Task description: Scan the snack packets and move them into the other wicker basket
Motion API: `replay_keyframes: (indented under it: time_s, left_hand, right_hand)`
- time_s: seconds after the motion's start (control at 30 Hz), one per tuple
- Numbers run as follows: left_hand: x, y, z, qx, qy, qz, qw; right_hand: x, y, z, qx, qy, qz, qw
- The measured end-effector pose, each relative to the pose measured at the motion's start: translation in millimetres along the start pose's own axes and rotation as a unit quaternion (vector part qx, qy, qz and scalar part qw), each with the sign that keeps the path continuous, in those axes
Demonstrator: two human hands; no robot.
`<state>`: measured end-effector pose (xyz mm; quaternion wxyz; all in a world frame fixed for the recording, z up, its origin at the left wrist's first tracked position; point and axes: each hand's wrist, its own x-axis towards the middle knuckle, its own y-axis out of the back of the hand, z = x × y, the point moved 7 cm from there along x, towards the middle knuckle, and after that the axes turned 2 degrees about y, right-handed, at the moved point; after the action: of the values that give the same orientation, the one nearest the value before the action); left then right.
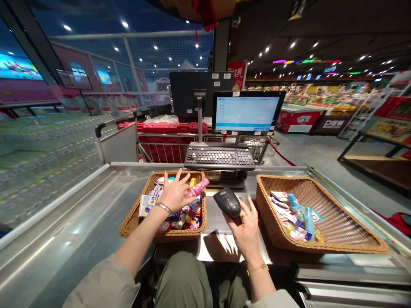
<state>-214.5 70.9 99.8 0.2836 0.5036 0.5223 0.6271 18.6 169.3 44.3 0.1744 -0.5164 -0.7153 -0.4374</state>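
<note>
Above the left wicker basket (130,218), my left hand (175,192) pinches a small pink bottle-shaped item (199,188) between thumb and finger, the other fingers raised. Below that hand, the basket holds a jumble of snack packets and small boxes, among them a white and blue box (154,196). My right hand (245,224) is wrapped around the handle of a black barcode scanner (227,203), its head tilted toward the left basket. To the right of the scanner stands a second wicker basket (346,218), with several packets and light blue tubes (309,222) in its left part.
Behind the baskets, a keyboard (220,156) and a lit monitor (246,113) stand at the far edge of the metal counter (93,209). A shopping cart with red crates (170,128) is beyond. Packs of bottles (48,158) are stacked on the left.
</note>
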Motion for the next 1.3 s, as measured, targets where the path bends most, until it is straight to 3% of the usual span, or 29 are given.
replay_keyframes:
  time_s: [0.5,1.3]
  left_hand:
    - [12.0,8.1,28.3,0.021,-0.044,-0.013,0.999]
    - [15.5,5.6,34.4,0.021,-0.066,0.011,0.998]
  right_hand:
    - [0.3,1.8,-0.1,-0.017,0.015,0.003,1.000]
    - [0.8,5.5,-2.5,-0.016,0.031,0.008,0.999]
